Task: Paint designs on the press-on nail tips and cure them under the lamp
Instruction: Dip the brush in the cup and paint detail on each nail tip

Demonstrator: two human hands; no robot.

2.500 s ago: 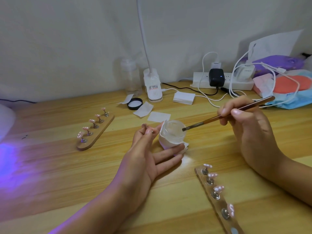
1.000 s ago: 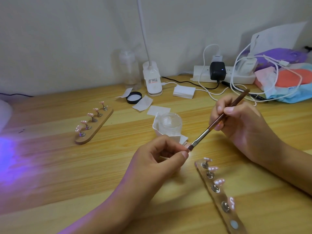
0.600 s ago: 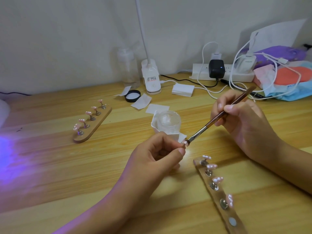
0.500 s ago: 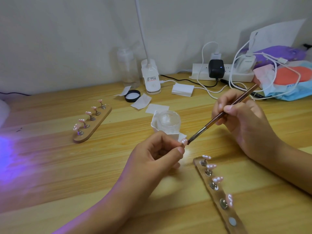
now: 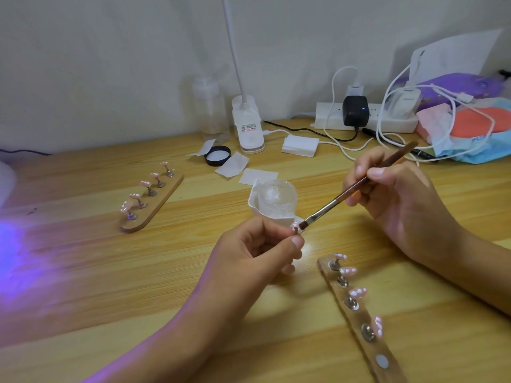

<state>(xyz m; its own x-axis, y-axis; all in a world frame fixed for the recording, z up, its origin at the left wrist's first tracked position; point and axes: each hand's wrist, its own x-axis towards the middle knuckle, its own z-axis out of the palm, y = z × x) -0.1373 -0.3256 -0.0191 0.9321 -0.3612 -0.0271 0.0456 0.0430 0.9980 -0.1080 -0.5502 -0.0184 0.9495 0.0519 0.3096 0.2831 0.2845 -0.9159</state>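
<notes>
Left hand (image 5: 257, 252) pinched one nail tip (image 5: 295, 226) just before the jar (image 5: 278, 197); right hand (image 5: 392, 194) gripped the brush (image 5: 347, 191), bristles touching it. Near holder (image 5: 359, 317) carried 4 dotted tips, 1 stud empty; curing prob. left.

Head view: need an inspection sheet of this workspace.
Surface: wooden desk, purple glow at left edge.
Job's things: nail tip with brush bristles against it; open jar behind; far holder carries five tips, near holder four, one spot bare.
Clutter: black lid, white pads, clear bottle, bags at right.
Hands: left hand pinches the tip; right hand holds the brush.
Cables: white cables loop from power strip.
Surroundings: plain wall, desk lamp.
</notes>
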